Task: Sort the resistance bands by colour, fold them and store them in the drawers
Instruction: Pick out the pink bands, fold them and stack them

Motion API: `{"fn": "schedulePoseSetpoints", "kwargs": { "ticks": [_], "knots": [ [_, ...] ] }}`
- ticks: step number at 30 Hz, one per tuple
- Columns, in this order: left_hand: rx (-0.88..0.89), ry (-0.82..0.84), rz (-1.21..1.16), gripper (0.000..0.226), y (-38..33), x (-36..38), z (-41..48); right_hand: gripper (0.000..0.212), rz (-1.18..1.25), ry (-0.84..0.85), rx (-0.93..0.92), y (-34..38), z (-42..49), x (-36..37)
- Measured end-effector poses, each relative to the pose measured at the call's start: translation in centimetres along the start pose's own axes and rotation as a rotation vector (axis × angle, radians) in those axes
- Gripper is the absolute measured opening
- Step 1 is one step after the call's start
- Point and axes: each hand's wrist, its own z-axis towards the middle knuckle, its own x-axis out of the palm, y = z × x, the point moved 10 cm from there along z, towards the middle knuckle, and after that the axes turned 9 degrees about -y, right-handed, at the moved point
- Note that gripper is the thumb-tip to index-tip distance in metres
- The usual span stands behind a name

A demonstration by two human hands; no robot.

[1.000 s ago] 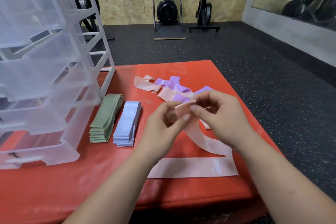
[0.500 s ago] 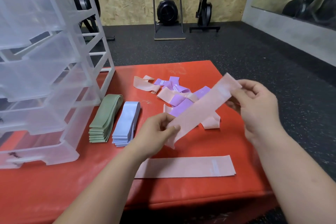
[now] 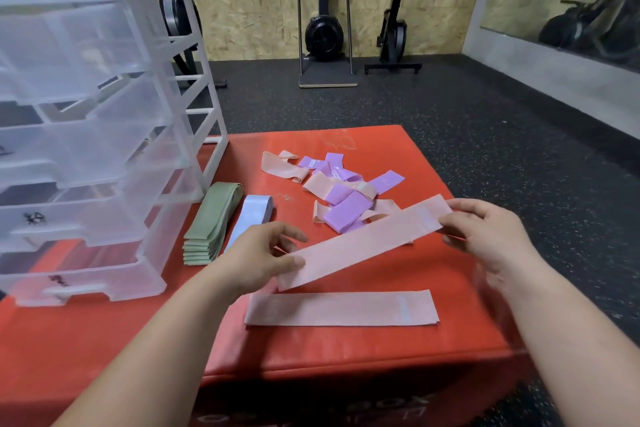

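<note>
I hold a pink resistance band (image 3: 363,241) stretched flat and slanted above the red mat (image 3: 138,340). My left hand (image 3: 258,258) pinches its near-left end and my right hand (image 3: 485,236) pinches its far-right end. A second pink band (image 3: 341,308) lies flat on the mat just below it. Behind, a loose heap of purple and pink bands (image 3: 341,191) is tangled together. A folded green stack (image 3: 214,222) and a folded light-blue stack (image 3: 254,213) lie side by side left of my left hand. The clear plastic drawer unit (image 3: 86,149) stands at the left.
The red mat's front edge (image 3: 346,367) and right edge drop to dark rubber floor (image 3: 485,135). Exercise machines (image 3: 325,31) stand against the far wooden wall. A mirror (image 3: 571,0) runs along the right wall.
My hands have drawn apart, pulling the pink band from a bunched loop into a flat strip, then lowered it toward the pink band lying on the mat.
</note>
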Motion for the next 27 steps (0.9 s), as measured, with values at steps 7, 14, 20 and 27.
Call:
{"fn": "schedulePoseSetpoints", "kwargs": {
  "ticks": [7, 14, 20, 27],
  "knots": [
    [-0.038, -0.101, -0.058, 0.041, 1.0, -2.7, -3.5, 0.010, -0.141, 0.080, -0.013, -0.3, -2.5, -0.1],
    [-0.074, -0.345, -0.060, 0.034, 2.3, -5.5, -6.6, 0.011, -0.388, 0.144, -0.025, -1.5, -4.9, -1.0],
    [-0.030, -0.453, 0.115, 0.032, 2.6, -5.9, -7.5, 0.024, -0.533, 0.160, -0.095, -3.5, -6.3, -1.1],
    [0.155, -0.362, 0.368, 0.039, 2.3, -3.2, -7.5, 0.034, -0.894, 0.184, -0.348, -4.2, -8.3, -0.3]
  ]
}}
